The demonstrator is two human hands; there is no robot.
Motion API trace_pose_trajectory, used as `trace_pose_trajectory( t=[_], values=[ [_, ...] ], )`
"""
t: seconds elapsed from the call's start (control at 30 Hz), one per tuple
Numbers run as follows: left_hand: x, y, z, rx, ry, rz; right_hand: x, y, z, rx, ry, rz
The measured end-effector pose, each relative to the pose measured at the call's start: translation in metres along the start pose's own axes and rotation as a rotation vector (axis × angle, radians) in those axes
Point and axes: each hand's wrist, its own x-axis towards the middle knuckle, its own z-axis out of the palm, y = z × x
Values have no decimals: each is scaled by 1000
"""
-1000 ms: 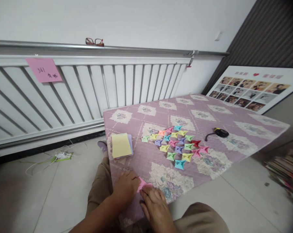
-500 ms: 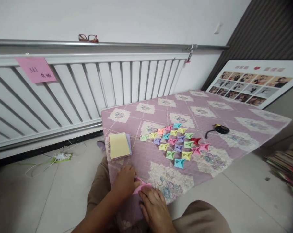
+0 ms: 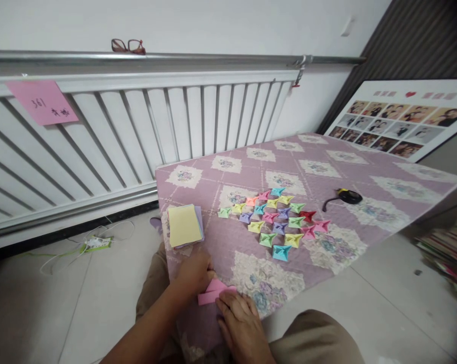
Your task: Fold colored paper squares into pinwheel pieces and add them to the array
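Note:
On the near corner of the table lies a partly folded pink sheet of paper [image 3: 209, 296], with creased layers showing at its left end. My right hand [image 3: 239, 316] holds down its right part, fingers close together over the paper. Just above the sheet's left side is my left hand [image 3: 196, 270], its fingers curled in beside the upper edge; whatever is inside them is hidden. Beyond the left hand sits a stack of coloured paper [image 3: 185, 226], yellow on top. Several small folded paper pieces [image 3: 271, 217] in many colours stand in slanting rows farther up the table.
A floral mauve cloth covers the table [image 3: 213, 189]. A black and yellow tape measure [image 3: 349, 196] lies at right. Behind is a white radiator [image 3: 190, 121] with glasses [image 3: 128, 46] on the pipe above. A photo board [image 3: 399, 121] leans at far right; a power strip [image 3: 96, 243] lies on the floor.
My left hand has drawn back up and left from the pink paper, uncovering its left end. My right hand stays on the sheet. The view has shifted slightly.

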Motion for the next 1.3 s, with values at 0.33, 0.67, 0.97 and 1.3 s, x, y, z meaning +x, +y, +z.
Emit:
trace_pose_trajectory(
  t=[0.33,0.67,0.97,1.3],
  values=[
    [6,-9,4,-28,-3,27,1,-2,0,42,24,6],
    [-6,-5,7,-34,-25,202,-1,-3,0,44,32,18],
    [-7,18,-15,139,-160,299,-5,4,5,-12,32,-27],
    [-24,48,-38,265,-142,166,-10,19,35,-125,122,-100]
  ],
)
